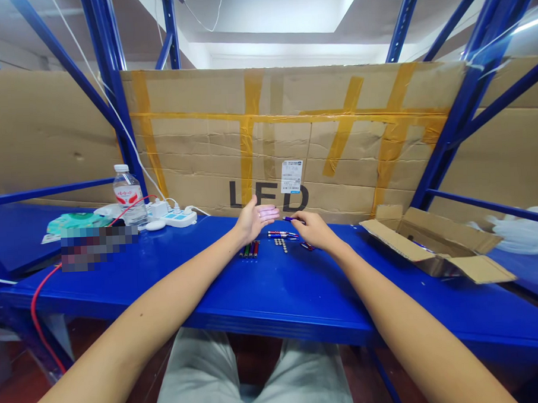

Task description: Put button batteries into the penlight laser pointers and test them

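Observation:
My left hand (255,220) is raised over the table with its fingers stretched out and palm turned to the right; nothing is in it. A violet glow lies on its fingers. My right hand (312,228) pinches a small dark blue penlight (289,218), its tip pointing at the left palm. Below the hands lie red and purple metal tubes (279,234). Several green, dark and red tubes (250,250) stand side by side in a row beneath my left hand. Between them and my right hand sit small silver button cells (280,244). A short red piece (306,245) lies under my right hand.
An open cardboard box (431,242) stands at the right of the blue table (273,290). At the left are a water bottle (129,195), a white power strip (178,217), a green packet (78,223) and a red cable (35,307). A cardboard wall (195,151) closes the back.

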`<state>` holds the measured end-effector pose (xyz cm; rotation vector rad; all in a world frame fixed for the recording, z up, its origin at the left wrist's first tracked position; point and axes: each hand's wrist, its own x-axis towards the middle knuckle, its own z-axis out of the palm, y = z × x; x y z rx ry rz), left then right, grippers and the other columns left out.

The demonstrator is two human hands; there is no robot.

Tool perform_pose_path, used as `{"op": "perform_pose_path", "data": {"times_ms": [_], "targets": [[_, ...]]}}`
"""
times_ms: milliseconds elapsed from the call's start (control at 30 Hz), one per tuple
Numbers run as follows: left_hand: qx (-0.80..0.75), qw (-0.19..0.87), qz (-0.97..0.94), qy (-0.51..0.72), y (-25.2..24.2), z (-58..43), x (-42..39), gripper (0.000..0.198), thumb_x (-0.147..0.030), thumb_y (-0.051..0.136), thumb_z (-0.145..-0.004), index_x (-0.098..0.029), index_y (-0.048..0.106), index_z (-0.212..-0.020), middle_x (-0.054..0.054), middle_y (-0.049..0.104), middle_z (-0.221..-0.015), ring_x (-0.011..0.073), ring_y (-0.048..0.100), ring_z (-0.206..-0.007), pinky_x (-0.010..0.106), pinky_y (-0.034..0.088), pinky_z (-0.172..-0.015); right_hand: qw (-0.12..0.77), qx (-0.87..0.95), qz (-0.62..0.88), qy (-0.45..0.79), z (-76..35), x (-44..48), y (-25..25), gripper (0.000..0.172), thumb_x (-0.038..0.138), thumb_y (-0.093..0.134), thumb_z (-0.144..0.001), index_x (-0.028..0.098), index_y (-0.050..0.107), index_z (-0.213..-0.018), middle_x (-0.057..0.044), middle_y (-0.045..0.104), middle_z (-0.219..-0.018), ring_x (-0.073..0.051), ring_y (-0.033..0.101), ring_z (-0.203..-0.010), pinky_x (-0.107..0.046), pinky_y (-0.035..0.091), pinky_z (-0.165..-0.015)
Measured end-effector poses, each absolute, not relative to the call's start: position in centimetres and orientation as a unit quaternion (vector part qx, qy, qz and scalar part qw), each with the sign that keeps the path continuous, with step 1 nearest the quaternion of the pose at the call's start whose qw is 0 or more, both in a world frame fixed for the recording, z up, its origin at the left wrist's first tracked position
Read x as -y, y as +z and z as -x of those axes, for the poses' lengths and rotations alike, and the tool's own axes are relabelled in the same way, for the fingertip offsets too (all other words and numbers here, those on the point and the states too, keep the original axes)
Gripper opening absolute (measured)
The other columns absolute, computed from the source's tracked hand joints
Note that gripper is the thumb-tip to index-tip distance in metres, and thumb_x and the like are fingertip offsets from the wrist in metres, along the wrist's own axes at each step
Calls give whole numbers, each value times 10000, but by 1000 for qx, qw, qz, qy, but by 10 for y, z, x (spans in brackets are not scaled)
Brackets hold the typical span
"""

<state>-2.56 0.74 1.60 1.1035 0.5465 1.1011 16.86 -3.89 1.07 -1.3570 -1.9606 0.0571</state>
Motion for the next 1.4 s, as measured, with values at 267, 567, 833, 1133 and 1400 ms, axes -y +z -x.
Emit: {"op": "perform_pose_path", "data": {"times_ms": [267,567,833,1133,1400], "targets": [[-243,679,-498,481,13,25,-10,760,-622,195,-949,-43,624,-1189,238,665,-1185,295,631,-1133,398,441,-1026,364,764,531,22,-168,39,11,257,252,476,-916,153,712,-944,-99,744,-960,-206,655,-870,-278,451,-782],[-234,689,-477,493,14,24,-9,747,-618,238,-948,-18,617,-1182,256,664,-1167,293,639,-1117,382,459,-1021,382,754,534,28,-167,41,13,229,236,509,-874,145,718,-901,-89,748,-918,-201,652,-828,-277,449,-748],[-235,692,-462,502,13,24,-9,732,-609,230,-956,-34,605,-1207,237,689,-1112,277,647,-1102,387,478,-1006,404,743,532,16,-169,41,14,215,223,526,-831,165,732,-845,-69,751,-876,-196,654,-810,-278,457,-752],[-241,687,-466,503,13,23,-10,739,-609,224,-958,-21,637,-1132,248,685,-1111,281,648,-1099,386,461,-1030,408,737,539,12,-169,41,15,211,222,521,-813,161,723,-811,-70,744,-838,-197,643,-789,-276,445,-723],[-241,685,-472,500,12,24,-10,715,-604,227,-959,-41,644,-1104,242,691,-1096,284,644,-1106,404,450,-1039,417,730,542,-2,-171,41,16,212,240,520,-823,161,714,-789,-70,732,-798,-195,628,-754,-277,439,-703]]}}
